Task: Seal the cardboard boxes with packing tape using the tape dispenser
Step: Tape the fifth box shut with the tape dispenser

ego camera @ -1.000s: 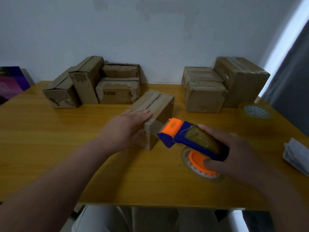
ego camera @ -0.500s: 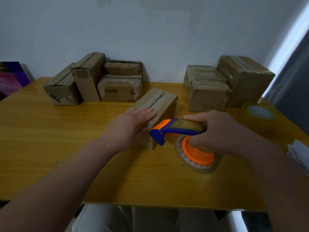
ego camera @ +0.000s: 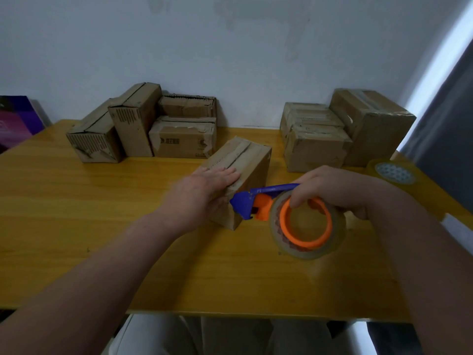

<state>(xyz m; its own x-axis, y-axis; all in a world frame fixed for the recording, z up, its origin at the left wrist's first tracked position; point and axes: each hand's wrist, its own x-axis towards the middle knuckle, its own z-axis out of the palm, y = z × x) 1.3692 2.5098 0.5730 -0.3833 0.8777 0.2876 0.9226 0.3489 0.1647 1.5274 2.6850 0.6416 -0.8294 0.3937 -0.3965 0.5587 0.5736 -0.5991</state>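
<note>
A: Where is the box being sealed?

B: The cardboard box [ego camera: 252, 160] sits mid-way across the yellow table [ego camera: 76, 213], its top seam running away from the person. The left hand [ego camera: 202, 196] lies flat on its near end, fingers straight and close together.

A: And the dispenser?

B: The right hand [ego camera: 340, 190] curls round the blue-and-orange tape dispenser [ego camera: 245, 202], with 1 finger hooked into the orange hub of its tape roll [ego camera: 339, 234]. The blue nose is right at the box's near corner; I cannot tell whether it touches.

A: Anything else?

B: 4 boxes [ego camera: 143, 131] stand back left and 3 boxes [ego camera: 332, 134] back right, by the wall [ego camera: 230, 47]. A spare tape roll [ego camera: 394, 172] lies far right.
</note>
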